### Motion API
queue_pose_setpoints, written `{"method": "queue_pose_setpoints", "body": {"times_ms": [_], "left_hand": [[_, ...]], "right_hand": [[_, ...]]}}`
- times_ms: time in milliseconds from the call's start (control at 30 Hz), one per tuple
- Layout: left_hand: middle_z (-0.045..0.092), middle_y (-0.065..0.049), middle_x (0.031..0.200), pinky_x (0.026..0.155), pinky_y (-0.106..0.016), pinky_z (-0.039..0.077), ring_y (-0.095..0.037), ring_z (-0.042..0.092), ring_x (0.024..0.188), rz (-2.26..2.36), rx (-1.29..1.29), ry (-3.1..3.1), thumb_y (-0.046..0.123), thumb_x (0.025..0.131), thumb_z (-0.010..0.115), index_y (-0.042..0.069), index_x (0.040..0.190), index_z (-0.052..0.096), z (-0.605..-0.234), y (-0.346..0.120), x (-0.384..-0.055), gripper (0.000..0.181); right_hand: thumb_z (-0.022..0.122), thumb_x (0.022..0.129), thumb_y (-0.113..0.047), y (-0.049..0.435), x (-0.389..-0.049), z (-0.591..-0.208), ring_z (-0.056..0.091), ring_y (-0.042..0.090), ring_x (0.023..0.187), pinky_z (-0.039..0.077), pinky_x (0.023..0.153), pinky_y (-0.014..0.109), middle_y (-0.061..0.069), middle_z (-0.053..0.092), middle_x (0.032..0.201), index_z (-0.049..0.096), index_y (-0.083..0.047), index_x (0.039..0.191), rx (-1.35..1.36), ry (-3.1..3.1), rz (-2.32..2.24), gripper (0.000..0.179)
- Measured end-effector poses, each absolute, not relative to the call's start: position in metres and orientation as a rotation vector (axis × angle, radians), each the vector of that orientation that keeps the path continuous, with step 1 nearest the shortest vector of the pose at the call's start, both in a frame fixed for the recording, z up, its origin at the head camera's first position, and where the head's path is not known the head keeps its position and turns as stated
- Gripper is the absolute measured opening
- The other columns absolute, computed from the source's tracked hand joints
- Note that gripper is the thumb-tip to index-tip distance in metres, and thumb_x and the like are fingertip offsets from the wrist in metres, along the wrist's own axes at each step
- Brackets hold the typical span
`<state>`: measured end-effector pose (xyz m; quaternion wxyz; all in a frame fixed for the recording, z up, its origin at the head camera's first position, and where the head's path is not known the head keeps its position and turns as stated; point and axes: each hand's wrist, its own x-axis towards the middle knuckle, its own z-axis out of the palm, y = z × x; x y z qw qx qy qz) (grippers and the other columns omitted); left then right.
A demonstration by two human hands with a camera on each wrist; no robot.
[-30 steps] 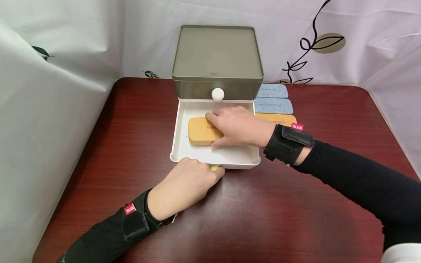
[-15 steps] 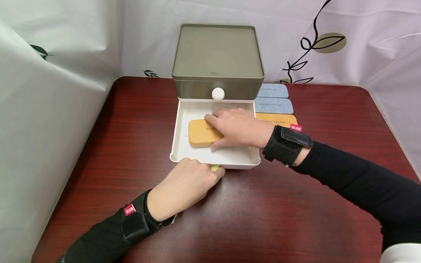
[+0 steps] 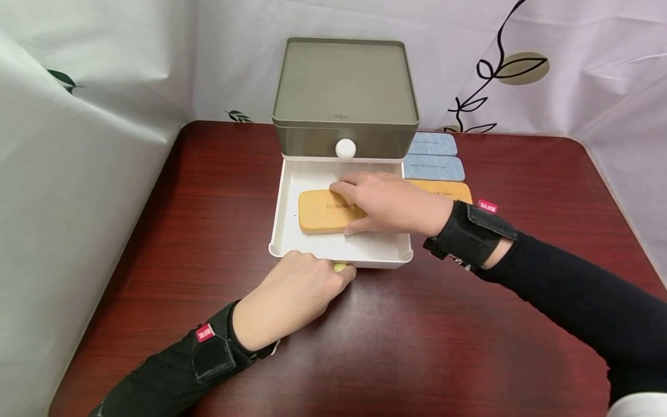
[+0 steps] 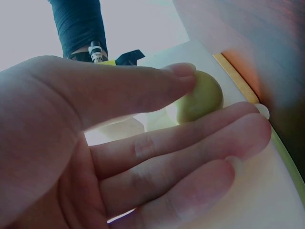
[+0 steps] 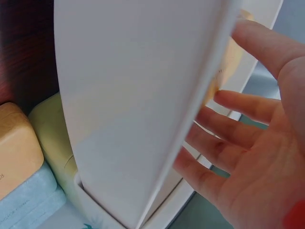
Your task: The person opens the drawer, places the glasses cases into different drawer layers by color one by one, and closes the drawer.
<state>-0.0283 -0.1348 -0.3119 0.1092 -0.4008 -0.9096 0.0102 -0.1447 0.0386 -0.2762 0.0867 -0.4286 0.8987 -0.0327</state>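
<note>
A white drawer [image 3: 312,246] stands pulled out below a grey-green box [image 3: 346,81]. Its green knob [image 4: 207,98] is pinched between the thumb and index finger of my left hand [image 3: 292,298]; the other fingers stretch out beneath. Inside the drawer lies a yellow rounded case [image 3: 318,211] with dark lettering, flat along the drawer's width. My right hand [image 3: 383,200] reaches over the drawer's right wall and spans the case's right part, fingers at the far edge, thumb at the near one. The right wrist view shows those fingers fairly straight, with the yellow case [image 5: 231,59] partly hidden behind the drawer wall.
Right of the box lie two blue cases [image 3: 435,168] and another yellow case [image 3: 450,188], side by side on the dark red table [image 3: 391,347]. A white knob [image 3: 345,149] sits on the closed upper drawer. White patterned cloth [image 3: 234,58] hangs behind.
My right hand has shifted slightly right along the yellow case, so more of its lettering shows. The case stays in nearly the same spot. My left hand has not visibly moved.
</note>
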Motion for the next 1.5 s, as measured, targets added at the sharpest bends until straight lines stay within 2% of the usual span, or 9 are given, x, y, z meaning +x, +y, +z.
{"method": "queue_pose_setpoints", "body": {"times_ms": [167,333,433,600,1000,1267,1500], "left_hand": [[0.052,0.004,0.058,0.04,-0.03,0.032,-0.015,0.045,0.046,0.024,-1.173,-2.664,0.006,0.076,0.07,0.021,0.071,0.059,-0.312,-0.135,-0.028,0.019],[0.052,0.004,0.059,0.04,-0.03,0.031,-0.016,0.044,0.047,0.021,-1.17,-2.662,0.006,0.076,0.07,0.021,0.07,0.059,-0.311,-0.135,-0.028,0.019],[0.052,0.003,0.059,0.04,-0.031,0.032,-0.016,0.045,0.047,0.022,-1.168,-2.669,0.006,0.075,0.07,0.021,0.071,0.059,-0.311,-0.135,-0.028,0.019],[0.052,0.003,0.058,0.04,-0.032,0.033,-0.017,0.047,0.047,0.021,-1.167,-2.67,0.007,0.075,0.07,0.021,0.071,0.06,-0.311,-0.135,-0.028,0.018],[0.051,0.004,0.056,0.039,-0.031,0.032,-0.016,0.045,0.045,0.03,-1.17,-2.672,0.005,0.075,0.069,0.021,0.071,0.059,-0.311,-0.134,-0.028,0.019],[0.054,0.003,0.061,0.041,-0.034,0.037,-0.018,0.049,0.049,0.017,-1.166,-2.647,0.008,0.077,0.069,0.021,0.071,0.061,-0.311,-0.133,-0.028,0.016],[0.051,0.003,0.058,0.04,-0.032,0.033,-0.017,0.045,0.047,0.024,-1.158,-2.639,0.005,0.074,0.07,0.021,0.069,0.059,-0.311,-0.134,-0.027,0.02]], "right_hand": [[0.081,0.076,-0.035,0.05,-0.141,-0.273,0.056,0.02,0.101,0.046,0.092,0.039,0.004,0.058,0.116,0.054,-0.009,0.129,-1.315,2.704,-0.16,0.065],[0.081,0.077,-0.031,0.061,-0.138,-0.272,0.057,0.024,0.112,0.045,0.097,0.043,0.006,0.058,0.122,0.057,-0.009,0.127,-1.349,2.738,-0.201,0.06],[0.081,0.077,-0.03,0.064,-0.135,-0.273,0.058,0.024,0.109,0.047,0.093,0.045,0.007,0.06,0.12,0.061,-0.009,0.121,-1.381,2.772,-0.191,0.052],[0.081,0.077,-0.026,0.066,-0.133,-0.276,0.06,0.023,0.098,0.05,0.083,0.04,0.007,0.062,0.114,0.064,-0.008,0.114,-1.44,2.793,-0.211,0.044],[0.081,0.078,-0.02,0.068,-0.132,-0.283,0.059,0.021,0.099,0.051,0.084,0.038,0.005,0.061,0.113,0.063,-0.009,0.115,-1.406,2.806,-0.283,0.043],[0.081,0.077,-0.02,0.068,-0.133,-0.284,0.059,0.022,0.098,0.051,0.082,0.039,0.005,0.062,0.114,0.063,-0.009,0.115,-1.403,2.823,-0.296,0.043],[0.079,0.079,-0.019,0.065,-0.135,-0.286,0.061,0.025,0.103,0.052,0.083,0.04,0.008,0.064,0.116,0.065,-0.008,0.114,-1.352,2.877,-0.28,0.039]]}}
